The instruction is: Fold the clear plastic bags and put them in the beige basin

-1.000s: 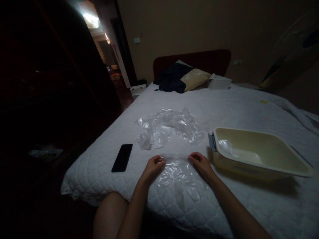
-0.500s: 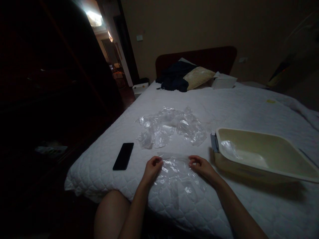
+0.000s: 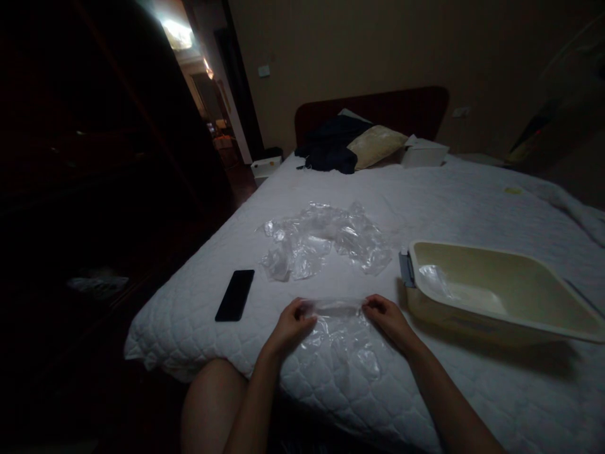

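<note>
A clear plastic bag (image 3: 341, 331) lies flat on the white quilted bed (image 3: 472, 208) just in front of me. My left hand (image 3: 292, 326) pinches the bag's far edge at its left corner. My right hand (image 3: 387, 316) pinches the same edge at its right corner. That edge is rolled or folded over into a narrow band between the two hands. Beyond them a loose heap of several crumpled clear bags (image 3: 321, 243) rests on the quilt.
A black phone (image 3: 235, 295) lies to the left of my hands. A cream plastic basin (image 3: 543, 318) with a clear bag inside sits on the right. Pillows, dark clothing (image 3: 331, 148) and a white box lie at the headboard. My bare knee is below the bed's edge.
Both hands have drawn the bag's far edge toward me and folded it over into a narrow band. The camera has tilted slightly.
</note>
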### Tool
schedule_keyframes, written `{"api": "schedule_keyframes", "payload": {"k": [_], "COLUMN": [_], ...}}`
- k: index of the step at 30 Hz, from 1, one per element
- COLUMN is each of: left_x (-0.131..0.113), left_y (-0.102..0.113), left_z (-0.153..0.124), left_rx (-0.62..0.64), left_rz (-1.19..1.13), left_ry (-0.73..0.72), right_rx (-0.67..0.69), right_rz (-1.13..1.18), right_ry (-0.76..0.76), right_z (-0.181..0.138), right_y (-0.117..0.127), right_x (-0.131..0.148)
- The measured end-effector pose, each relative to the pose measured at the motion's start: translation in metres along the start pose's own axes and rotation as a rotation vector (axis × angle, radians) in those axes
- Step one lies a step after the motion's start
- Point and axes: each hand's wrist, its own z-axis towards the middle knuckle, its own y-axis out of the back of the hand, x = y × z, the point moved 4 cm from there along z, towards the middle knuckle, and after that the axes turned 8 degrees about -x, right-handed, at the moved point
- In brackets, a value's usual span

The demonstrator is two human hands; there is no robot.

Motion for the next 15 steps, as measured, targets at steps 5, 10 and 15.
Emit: {"api": "schedule_keyframes", "payload": {"k": [5, 10, 15], "left_x": [0.0045, 0.0071, 0.0072], "left_y": [0.0011, 0.0027, 0.0038], "left_z": [0.0045, 0.0078, 0.0079], "left_rx": [-0.044, -0.106, -0.113], "left_rz": [0.058, 0.091, 0.056], "left_ry": [-0.03, -0.054, -0.081], "right_rx": [0.01, -0.011, -0.026], "right_rz": [-0.026, -0.024, -0.03], "right_ry": [0.013, 0.03, 0.018], "right_z": [-0.0009, -0.0007, -0.0013], "right_y": [0.0008, 0.0012, 0.0019], "right_x": [0.0058, 0.0039, 0.0025]}}
